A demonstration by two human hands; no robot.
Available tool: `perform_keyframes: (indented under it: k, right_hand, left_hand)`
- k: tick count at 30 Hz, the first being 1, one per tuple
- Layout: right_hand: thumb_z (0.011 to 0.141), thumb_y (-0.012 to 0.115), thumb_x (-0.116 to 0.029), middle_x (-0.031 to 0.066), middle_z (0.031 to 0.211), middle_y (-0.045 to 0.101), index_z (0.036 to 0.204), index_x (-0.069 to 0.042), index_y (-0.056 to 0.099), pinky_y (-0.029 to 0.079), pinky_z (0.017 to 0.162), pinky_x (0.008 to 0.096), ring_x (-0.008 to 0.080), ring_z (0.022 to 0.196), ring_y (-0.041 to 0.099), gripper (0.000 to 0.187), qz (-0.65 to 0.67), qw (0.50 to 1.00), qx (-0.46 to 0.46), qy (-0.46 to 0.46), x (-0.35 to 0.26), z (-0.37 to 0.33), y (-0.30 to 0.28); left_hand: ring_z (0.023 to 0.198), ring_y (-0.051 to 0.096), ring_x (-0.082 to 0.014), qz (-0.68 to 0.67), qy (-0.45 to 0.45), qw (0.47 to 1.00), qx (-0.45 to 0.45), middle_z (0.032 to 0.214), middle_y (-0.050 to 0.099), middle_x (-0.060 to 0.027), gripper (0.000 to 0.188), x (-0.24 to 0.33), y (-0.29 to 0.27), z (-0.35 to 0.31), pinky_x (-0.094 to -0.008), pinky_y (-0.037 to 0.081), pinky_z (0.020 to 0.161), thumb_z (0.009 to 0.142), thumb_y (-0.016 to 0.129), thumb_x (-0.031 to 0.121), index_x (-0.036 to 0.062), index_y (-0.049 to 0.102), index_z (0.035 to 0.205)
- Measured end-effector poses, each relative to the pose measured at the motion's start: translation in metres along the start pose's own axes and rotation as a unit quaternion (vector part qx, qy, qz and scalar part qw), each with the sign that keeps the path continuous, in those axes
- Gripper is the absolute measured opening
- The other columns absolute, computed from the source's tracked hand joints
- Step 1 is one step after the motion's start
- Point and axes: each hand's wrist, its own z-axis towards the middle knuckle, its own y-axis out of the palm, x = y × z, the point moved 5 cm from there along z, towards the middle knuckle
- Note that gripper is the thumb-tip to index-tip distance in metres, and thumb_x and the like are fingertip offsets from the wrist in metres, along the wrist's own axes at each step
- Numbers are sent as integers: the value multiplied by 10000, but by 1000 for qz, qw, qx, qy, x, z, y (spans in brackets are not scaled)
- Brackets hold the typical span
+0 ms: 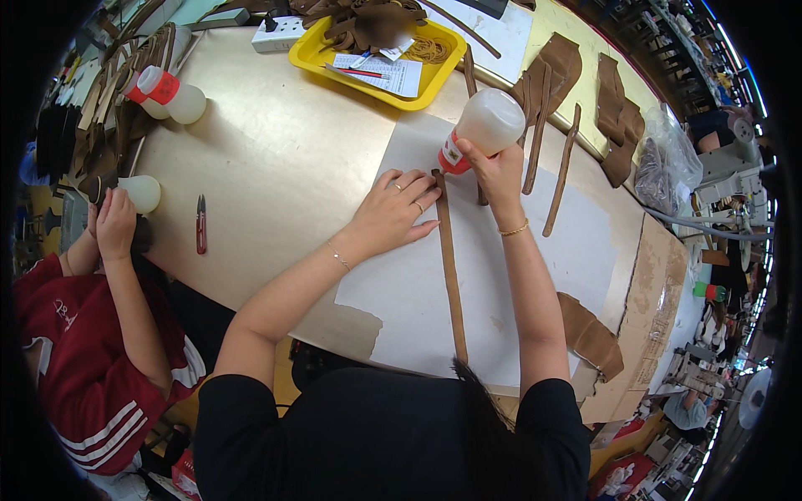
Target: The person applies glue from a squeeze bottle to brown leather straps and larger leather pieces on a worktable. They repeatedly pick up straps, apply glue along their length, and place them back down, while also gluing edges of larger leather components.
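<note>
My right hand [499, 173] is wrapped round a translucent squeeze bottle [491, 121] with a red neck. The bottle is tipped, its neck pointing down and left toward the far end of a long brown leather strip [449, 267]. That strip runs toward me over a large white paper sheet [393, 296]. Flat beside the strip's far end lies my left hand [397, 206], fingers stretched, fingertips near or at the strip's edge. Other narrow brown strips [562, 171] lie to the right of the bottle. Whether anything flows from the bottle cannot be seen.
A yellow tray [409, 102] holds leather pieces, paper and pens at the far side. Red thread snips [201, 225] lie left. More bottles [185, 102] stand far left, near a co-worker's hands [115, 221]. Leather pieces [555, 71] and cardboard [656, 292] are on the right.
</note>
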Motion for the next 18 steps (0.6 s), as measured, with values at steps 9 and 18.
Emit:
perform_keyframes:
  k: [9, 18]
  right_hand:
    - [775, 762, -421, 92, 900, 694, 985, 28, 662, 511, 730, 298, 163, 823, 649, 506, -6, 1000, -2, 14, 8, -4, 2]
    - [782, 761, -396, 89, 877, 692, 977, 33, 660, 514, 710, 299, 152, 795, 641, 482, -22, 999, -16, 19, 5, -17, -1]
  left_hand:
    - [1162, 492, -240, -20, -14, 999, 23, 1189, 566, -93, 389, -1, -2, 0, -398, 365, 975, 774, 694, 278, 57, 610, 1082]
    - [1163, 496, -243, -20, -7, 1000, 11, 1195, 570, -88, 382, -1, -1, -1, -406, 372, 974, 762, 707, 251, 63, 613, 1081]
